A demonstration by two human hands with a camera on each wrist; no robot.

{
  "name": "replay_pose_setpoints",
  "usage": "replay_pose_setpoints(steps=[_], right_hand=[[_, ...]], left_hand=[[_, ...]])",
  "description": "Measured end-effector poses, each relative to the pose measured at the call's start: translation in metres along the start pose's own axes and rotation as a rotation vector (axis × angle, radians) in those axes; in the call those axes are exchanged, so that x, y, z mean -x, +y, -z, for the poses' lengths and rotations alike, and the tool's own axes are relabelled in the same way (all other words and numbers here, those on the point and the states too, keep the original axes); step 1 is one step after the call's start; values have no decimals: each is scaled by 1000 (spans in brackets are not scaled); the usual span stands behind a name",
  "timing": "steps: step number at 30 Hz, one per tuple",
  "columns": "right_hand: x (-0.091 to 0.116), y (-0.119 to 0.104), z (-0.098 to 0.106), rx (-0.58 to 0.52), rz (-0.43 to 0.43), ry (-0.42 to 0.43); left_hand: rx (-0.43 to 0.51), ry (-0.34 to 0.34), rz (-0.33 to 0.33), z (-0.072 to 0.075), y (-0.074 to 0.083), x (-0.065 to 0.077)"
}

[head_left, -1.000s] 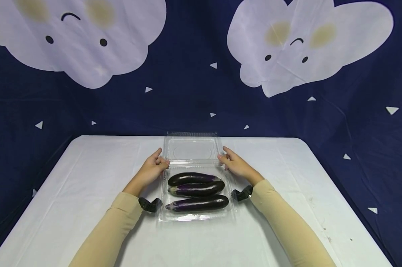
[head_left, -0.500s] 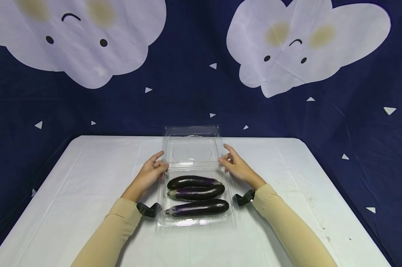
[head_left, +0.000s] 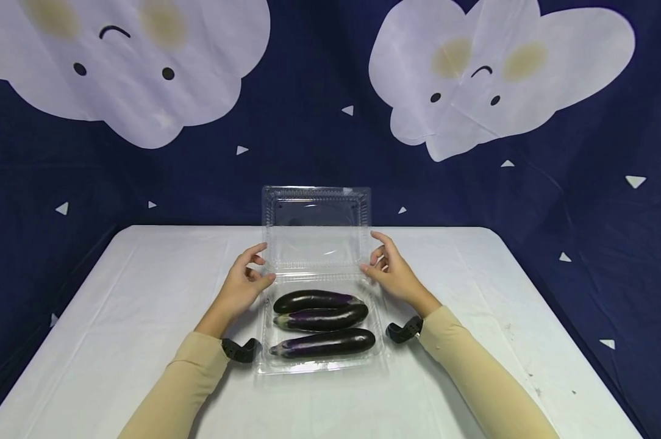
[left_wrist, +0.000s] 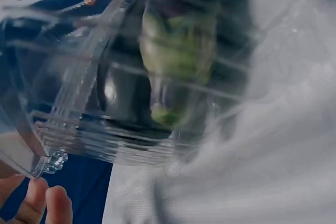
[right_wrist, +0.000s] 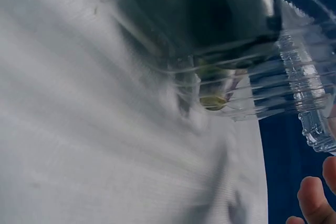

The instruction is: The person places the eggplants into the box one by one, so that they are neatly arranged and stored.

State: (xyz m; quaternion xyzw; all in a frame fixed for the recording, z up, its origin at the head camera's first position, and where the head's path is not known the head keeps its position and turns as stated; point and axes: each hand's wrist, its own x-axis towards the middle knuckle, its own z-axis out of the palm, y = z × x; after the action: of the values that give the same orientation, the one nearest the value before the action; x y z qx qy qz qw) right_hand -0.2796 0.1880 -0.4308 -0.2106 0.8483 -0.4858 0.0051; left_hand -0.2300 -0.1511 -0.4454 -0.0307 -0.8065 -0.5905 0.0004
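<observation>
A clear plastic clamshell container [head_left: 319, 367] lies on the table with its lid [head_left: 317, 244] tilted up at the back. Inside its base are three dark purple eggplants: a back one [head_left: 308, 300], a middle one [head_left: 330, 317] and a front one [head_left: 330, 343]. At the left end of the hinge, my left hand [head_left: 239, 286] holds the container's edge, thumb on the corner and fingers curved behind. My right hand [head_left: 399, 277] does likewise at the right end, its index finger raised beside the lid. Both wrist views show fingertips close under the ridged plastic corner [left_wrist: 55, 161].
A white cloth covers the table [head_left: 160, 274]. Behind it hangs a dark blue curtain [head_left: 308, 164] with cloud prints and small white triangles. Black wrist cameras sit at the left [head_left: 239, 350] and right [head_left: 404, 330] sides of the container.
The lid has swung up from lying back flat to a steeper tilt. Both hands have stayed by the hinge ends, their fingers spreading a little. The base and eggplants have shifted slightly toward the front.
</observation>
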Motion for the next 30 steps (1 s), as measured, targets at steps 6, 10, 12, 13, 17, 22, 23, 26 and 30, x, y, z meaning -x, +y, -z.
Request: replay_pose_setpoints(steps=[6, 10, 12, 13, 17, 22, 23, 26, 30], right_hand=[[9, -11, 5, -51, 39, 22], [10, 8, 6, -102, 48, 20], [10, 16, 6, -127, 71, 12], [11, 15, 6, -141, 78, 5], [15, 12, 7, -177, 113, -26], [25, 8, 10, -174, 123, -62], [27, 7, 10, -164, 122, -66], [32, 7, 11, -136, 131, -70], [37, 7, 12, -120, 149, -66]], left_hand=[[-70, 63, -99, -2, -3, 2], [-81, 62, -123, -1, -1, 6], [-69, 39, -113, 1, 0, 9], [-60, 26, -109, 3, 1, 11], [-28, -32, -112, 10, 2, 18], [-13, -92, -148, 14, 3, 24], [-13, -101, -154, 14, 3, 25], [-12, -110, -180, 15, 4, 29], [-32, -101, -250, 17, 3, 35]])
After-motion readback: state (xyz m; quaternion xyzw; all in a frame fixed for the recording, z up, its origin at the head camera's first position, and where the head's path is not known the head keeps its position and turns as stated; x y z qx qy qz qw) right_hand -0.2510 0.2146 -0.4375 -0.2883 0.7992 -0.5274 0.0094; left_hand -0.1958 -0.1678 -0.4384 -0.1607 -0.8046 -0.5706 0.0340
